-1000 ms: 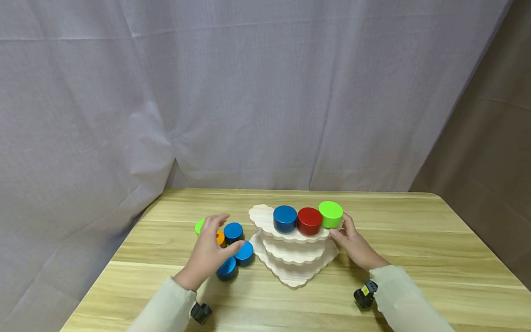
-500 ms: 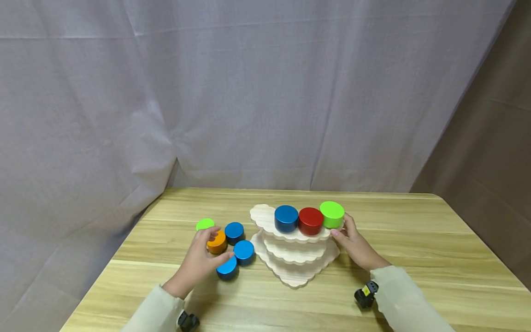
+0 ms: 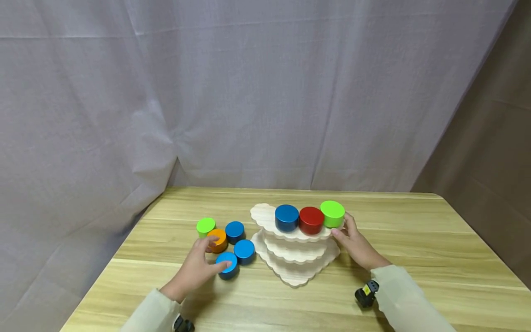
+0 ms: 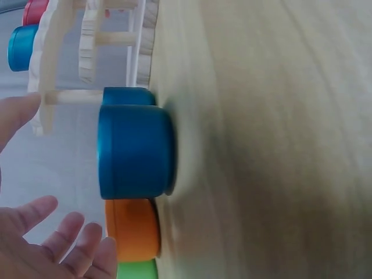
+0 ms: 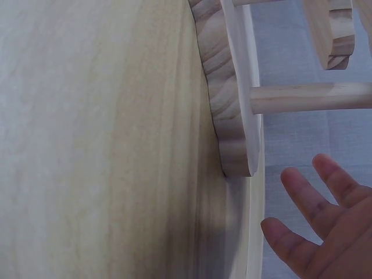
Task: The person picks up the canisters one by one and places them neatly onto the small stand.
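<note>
My left hand (image 3: 198, 266) hovers with parted fingers over round tins with metallic sides. Its thumb overlaps the front blue tin (image 3: 227, 272), and its fingertips overlap the orange tin (image 3: 220, 246). In the left wrist view, a gap shows between thumb and fingers, with the blue tin (image 4: 136, 151) beside them. A pale wooden tiered stand (image 3: 296, 255) with scalloped shelves carries a blue tin (image 3: 286, 219), a red tin (image 3: 311, 221) and a green tin (image 3: 332, 214) on top. My right hand (image 3: 358, 246) pinches the top shelf's right end; its other fingers (image 5: 305, 197) spread loosely below.
Two more blue tins (image 3: 235, 232) and a light green tin (image 3: 205, 226) stand around the orange one, left of the stand. Wood-grain tabletop (image 3: 435, 258) extends to the right. A grey curtain (image 3: 265, 101) hangs behind the table's back edge.
My left hand has drawn back to the left and lower, uncovering the orange and light green tins. The right hand has stayed at the shelf's end.
</note>
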The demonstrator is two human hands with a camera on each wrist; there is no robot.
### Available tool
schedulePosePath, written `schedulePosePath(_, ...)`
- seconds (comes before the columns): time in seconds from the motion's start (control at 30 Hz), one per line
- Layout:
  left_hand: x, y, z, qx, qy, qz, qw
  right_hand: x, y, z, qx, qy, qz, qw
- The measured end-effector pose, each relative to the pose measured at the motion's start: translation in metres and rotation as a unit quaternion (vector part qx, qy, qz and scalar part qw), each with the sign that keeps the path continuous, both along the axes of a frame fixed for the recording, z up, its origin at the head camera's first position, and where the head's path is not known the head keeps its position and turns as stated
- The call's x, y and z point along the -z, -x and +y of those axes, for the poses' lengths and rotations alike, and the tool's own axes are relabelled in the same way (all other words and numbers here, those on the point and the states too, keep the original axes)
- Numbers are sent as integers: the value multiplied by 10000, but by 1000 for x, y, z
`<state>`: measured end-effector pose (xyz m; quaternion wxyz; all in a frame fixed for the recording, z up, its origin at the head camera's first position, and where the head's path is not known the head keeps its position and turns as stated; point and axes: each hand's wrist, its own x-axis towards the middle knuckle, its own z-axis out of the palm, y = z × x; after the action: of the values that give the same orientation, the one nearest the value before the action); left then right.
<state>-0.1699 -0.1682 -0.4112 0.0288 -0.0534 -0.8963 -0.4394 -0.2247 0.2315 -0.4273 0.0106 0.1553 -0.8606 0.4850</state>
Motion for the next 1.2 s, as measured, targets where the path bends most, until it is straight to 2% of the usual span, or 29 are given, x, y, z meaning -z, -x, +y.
schedulePosePath(0.37, 11, 0, -2, 74, 11, -373, 9993, -4, -4, -2, -22, 64, -7, 10000)
schedulePosePath(0.67, 18, -2, 1, 298, -59, -327, 9990, -3, -3, -1, -56, 43, 67, 10000)
schedulePosePath(0.9, 26, -1, 3, 259, -146, -339, 9990, -3, -3, -2, -51, 51, 89, 9999)
schedulePosePath(1.2, 36, 2, 5, 259, 33, -336, 9991, -4, -3, -2, -12, 12, 70, 10000)
